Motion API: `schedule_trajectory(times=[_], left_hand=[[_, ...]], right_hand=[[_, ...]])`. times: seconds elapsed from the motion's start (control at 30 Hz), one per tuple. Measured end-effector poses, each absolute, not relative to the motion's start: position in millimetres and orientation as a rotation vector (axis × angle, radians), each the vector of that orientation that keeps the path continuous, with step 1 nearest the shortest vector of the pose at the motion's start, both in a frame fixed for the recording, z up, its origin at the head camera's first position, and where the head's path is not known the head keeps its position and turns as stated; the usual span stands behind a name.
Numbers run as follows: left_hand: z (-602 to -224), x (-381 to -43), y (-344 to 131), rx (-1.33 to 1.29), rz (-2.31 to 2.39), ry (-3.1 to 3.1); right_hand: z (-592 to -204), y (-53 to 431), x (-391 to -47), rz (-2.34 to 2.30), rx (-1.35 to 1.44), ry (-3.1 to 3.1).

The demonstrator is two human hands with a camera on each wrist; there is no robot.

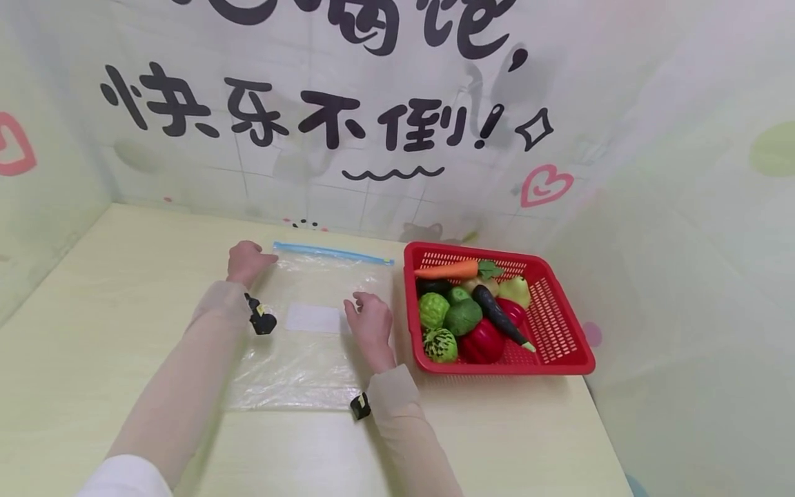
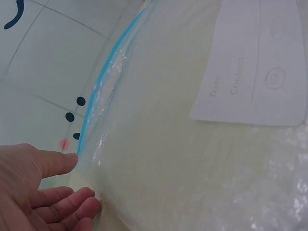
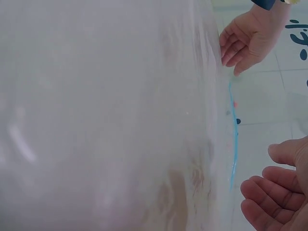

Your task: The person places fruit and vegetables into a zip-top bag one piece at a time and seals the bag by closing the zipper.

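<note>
A clear zip bag point(image 1: 310, 366) with a blue zip strip point(image 1: 335, 251) along its far edge lies flat on the table. It carries a white label point(image 1: 313, 319), printed with "Date" and "Content" in the left wrist view. My left hand point(image 1: 246, 262) is at the bag's far left corner, thumb and fingers apart; in the left wrist view the thumb tip point(image 2: 72, 160) is at the end of the zip strip, though contact is unclear. Above the bag's right side is my right hand point(image 1: 371, 324), fingers loosely bent, holding nothing.
A red plastic basket point(image 1: 565, 331) stands right of the bag, close to my right hand. It holds a carrot point(image 1: 450, 270), an eggplant point(image 1: 497, 314), a red pepper point(image 1: 483, 342), a pear point(image 1: 515, 291) and several green items. A printed wall covering point(image 1: 298, 186) rises behind the table point(image 1: 93, 331).
</note>
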State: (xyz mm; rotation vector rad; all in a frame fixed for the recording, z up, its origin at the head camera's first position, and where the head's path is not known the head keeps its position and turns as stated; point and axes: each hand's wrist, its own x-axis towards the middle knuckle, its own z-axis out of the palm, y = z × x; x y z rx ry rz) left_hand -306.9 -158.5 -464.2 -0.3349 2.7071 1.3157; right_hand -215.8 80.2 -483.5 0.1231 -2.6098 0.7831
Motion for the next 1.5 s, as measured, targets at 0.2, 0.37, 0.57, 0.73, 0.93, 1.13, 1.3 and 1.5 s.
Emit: schedule_trajectory(times=[0.2, 0.37, 0.57, 0.73, 0.93, 1.13, 1.3, 1.5], left_hand=[[-465.1, -305.8, -163.1, -0.385, 1.321, 2.659], [-468.9, -305.1, -169.2, -0.402, 1.359, 2.66], [-466.4, -298.8, -171.7, -0.317, 1.466, 2.762], [-456.1, -290.7, -172.6, -0.217, 1.536, 2.841], [-442.6, -281.8, -176.0, -0.124, 1.589, 2.995], [-418.0, -268.5, -173.6, 0.011, 1.688, 3.157], [-393.4, -259.1, -172.4, 0.26, 1.806, 3.321], [-358.5, -253.3, -173.4, 0.575, 2.03, 3.421]], right_hand=[[-484.7, 77.3, -212.4, 0.797, 0.158, -2.594], [-484.1, 75.5, -211.3, 0.857, 0.16, -2.595], [-481.4, 73.0, -212.4, 0.981, 0.127, -2.585], [-475.3, 69.0, -214.0, 1.14, 0.085, -2.565], [-461.2, 62.9, -218.7, 1.262, 0.115, -2.482], [-438.8, 56.0, -224.0, 1.448, 0.167, -2.396], [-419.1, 49.8, -225.6, 1.632, 0.156, -2.356], [-396.8, 45.5, -224.1, 1.756, 0.16, -2.281]])
